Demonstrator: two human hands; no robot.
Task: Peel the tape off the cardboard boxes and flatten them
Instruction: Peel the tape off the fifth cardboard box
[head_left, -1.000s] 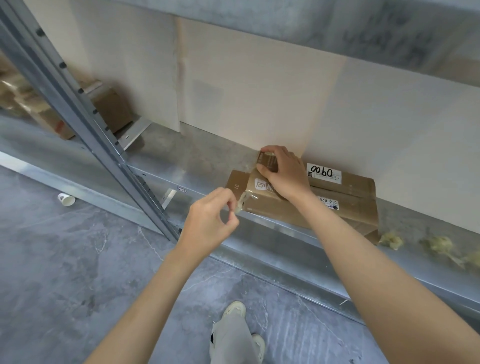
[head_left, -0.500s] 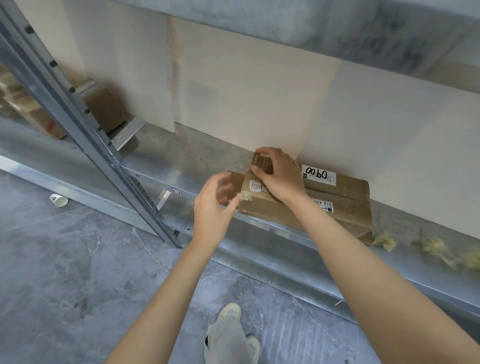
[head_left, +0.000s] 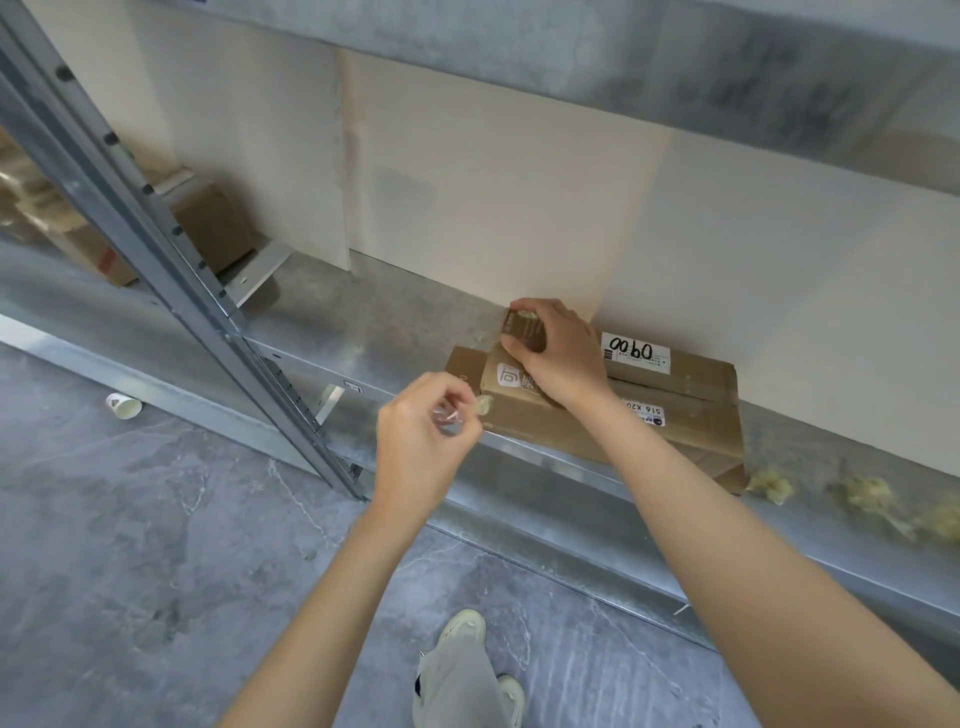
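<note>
Tape wads (head_left: 774, 486) number three; left hand (head_left: 421, 441) pinches one tape strip (head_left: 483, 405), right hand (head_left: 558, 353) grips one box (head_left: 501, 376).

The person's left hand (head_left: 421, 441) and right hand (head_left: 558, 353) were bare, as were both forearms (head_left: 727, 519) up to the frame's edge. Below, a loose pale grey trouser leg (head_left: 457, 680) fell over a cream round-toed shoe (head_left: 465, 626); a second cream shoe (head_left: 511, 699) showed beside it.

Galvanised metal shelf (head_left: 374, 322), carried by a perforated upright (head_left: 156, 234); upper shelf (head_left: 571, 52) set above. Cream wall panels (head_left: 493, 208) fitted behind, evenly lit. Grey marbled floor (head_left: 130, 571) below, paper cup (head_left: 123, 406) laid on it.
</note>
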